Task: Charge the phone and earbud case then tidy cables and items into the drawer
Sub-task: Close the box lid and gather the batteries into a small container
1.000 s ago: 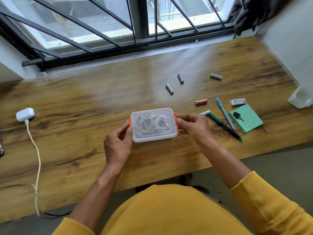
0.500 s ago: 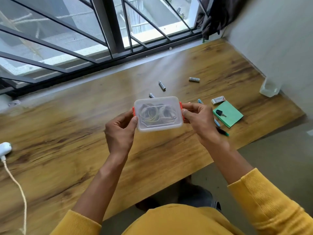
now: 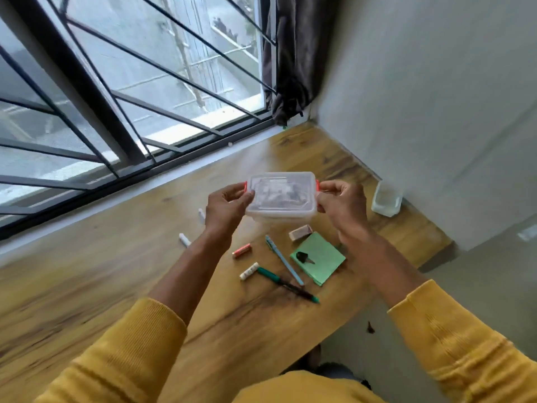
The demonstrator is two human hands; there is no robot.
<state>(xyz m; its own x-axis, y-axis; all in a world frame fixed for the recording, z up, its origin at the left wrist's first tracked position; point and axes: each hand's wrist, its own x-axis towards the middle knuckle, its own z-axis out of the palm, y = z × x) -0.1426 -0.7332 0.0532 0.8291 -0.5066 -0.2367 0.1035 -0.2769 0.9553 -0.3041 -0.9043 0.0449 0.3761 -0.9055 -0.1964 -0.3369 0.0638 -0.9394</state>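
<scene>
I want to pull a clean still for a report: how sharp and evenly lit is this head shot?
Head view: motion blur smears the clear box held by the left hand and right hand, so its contents are unreadable; daylight from the window puts a pale sheen on the table; wide-angle bending curves the window bars; the pens stay fairly crisp.

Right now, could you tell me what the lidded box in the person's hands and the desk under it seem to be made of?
The lidded box looks like clear, slightly frosted plastic: its blurred contents show through the lid, and orange clips sit at both ends where the left hand and right hand grip it. The desk looks like wood or wood-effect laminate, with visible grain and a soft sheen; which one is hard to tell.
</scene>
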